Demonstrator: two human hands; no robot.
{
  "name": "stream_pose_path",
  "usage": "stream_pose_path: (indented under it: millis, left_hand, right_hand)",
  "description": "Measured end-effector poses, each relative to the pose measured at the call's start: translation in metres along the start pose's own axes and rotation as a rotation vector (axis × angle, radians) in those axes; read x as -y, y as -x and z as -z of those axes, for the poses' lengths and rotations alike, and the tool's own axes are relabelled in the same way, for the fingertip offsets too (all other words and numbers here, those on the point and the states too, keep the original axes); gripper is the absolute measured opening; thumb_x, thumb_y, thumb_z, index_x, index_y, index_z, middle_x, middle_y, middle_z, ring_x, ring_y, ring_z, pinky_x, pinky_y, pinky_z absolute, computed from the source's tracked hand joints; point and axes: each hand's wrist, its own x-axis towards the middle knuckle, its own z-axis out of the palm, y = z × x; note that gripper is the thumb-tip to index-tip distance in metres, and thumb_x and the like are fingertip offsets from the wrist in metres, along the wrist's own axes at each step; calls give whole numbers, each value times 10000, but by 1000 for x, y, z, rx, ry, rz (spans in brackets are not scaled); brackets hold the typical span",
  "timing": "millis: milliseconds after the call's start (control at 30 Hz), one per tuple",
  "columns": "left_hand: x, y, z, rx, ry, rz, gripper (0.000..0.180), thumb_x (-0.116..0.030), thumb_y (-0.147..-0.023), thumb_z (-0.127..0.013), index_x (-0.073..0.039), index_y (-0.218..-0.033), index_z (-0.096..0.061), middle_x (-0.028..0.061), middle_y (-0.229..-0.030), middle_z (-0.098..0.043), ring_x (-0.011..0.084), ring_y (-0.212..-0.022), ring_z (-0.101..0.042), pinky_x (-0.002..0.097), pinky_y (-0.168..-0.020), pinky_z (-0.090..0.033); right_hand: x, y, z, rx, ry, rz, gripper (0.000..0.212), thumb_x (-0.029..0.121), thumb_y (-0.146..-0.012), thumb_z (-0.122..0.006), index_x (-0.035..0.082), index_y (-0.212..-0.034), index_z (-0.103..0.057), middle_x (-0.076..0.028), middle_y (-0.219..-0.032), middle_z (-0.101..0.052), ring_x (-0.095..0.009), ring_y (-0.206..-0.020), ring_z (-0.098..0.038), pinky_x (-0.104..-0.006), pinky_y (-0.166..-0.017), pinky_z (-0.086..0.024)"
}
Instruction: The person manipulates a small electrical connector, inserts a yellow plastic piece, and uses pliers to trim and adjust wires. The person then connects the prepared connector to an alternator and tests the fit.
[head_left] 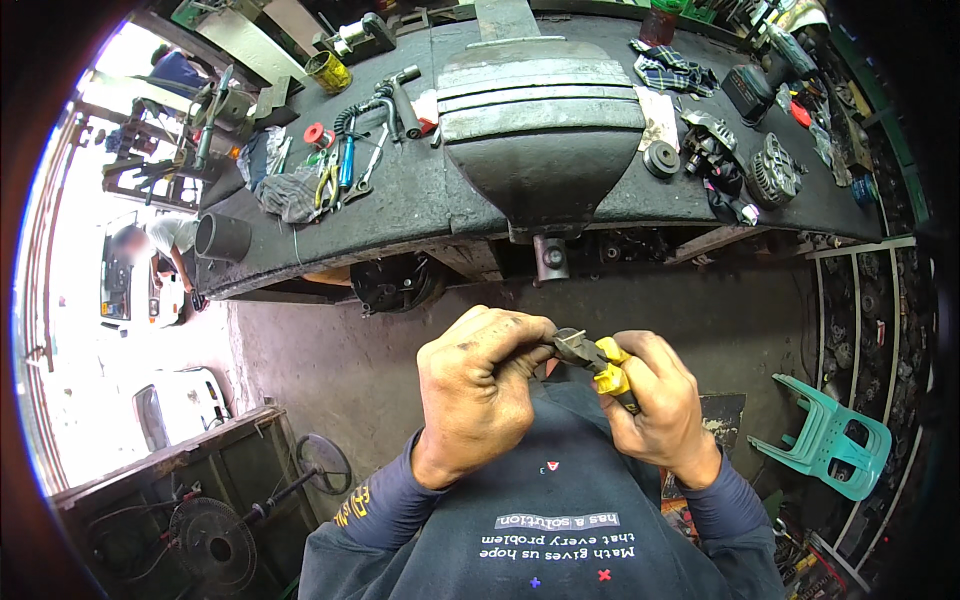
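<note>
My right hand [655,400] is closed round the yellow-and-black handles of a pair of cutting pliers [577,349], whose dark jaws point to the left. A short, thin pale piece, perhaps wire, shows at the jaws. My left hand [477,385] is closed in a pinch right beside the jaws; its fingertips hide whatever they hold. Both hands are in front of my dark shirt, below the workbench edge. Straight ahead, a big bench vise [540,130] stands on the dark workbench [410,210].
On the bench's left lie a blue-handled screwdriver [347,160], a red spool [318,135] and rags; on its right, alternator parts [773,172] and a pulley [661,159]. A green plastic stool [830,437] is at right, a steering wheel [323,464] at lower left. Another person [172,250] is far left.
</note>
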Motion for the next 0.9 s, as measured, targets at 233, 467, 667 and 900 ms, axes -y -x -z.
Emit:
stream_pose_path:
  millis: [233,467,667,900]
  left_hand:
    - [8,3,-5,-35,42,-24,202,182,-787,-713,43,-928,-749,119,-845,-732,185,-735,-685,290,-682,-539]
    - [11,3,-6,-12,44,-1,212,171,-774,-725,29,-929,-753,120,-851,-740,204,-748,-690,304,-675,-544]
    - [10,2,-7,-32,-12,75,181,105,-767,-768,-12,-904,-760,112,-830,-743,268,-748,-695,346,-679,-550]
    - [15,5,-7,-23,-14,63,194,174,-813,-708,35,-939,-755,111,-829,-712,166,-700,-683,290,-641,-544]
  right_hand:
    - [-2,-1,10,208,-318,-166,242,73,-855,-819,-50,-1021,-694,-221,-1119,-715,-387,-955,-731,-421,-818,-583]
    - [-13,-1,14,319,-543,-251,250,94,-890,-792,-48,-1081,-718,-188,-1140,-730,-306,-970,-737,-375,-847,-570]
    - [10,-2,10,145,-77,-150,301,44,-835,-796,-52,-1099,-686,-223,-1210,-678,-372,-1050,-696,-424,-898,-561]
    - [22,1,2,80,212,-141,315,-2,-745,-800,-47,-1013,-640,-228,-1157,-653,-411,-1029,-673,-464,-871,-553]
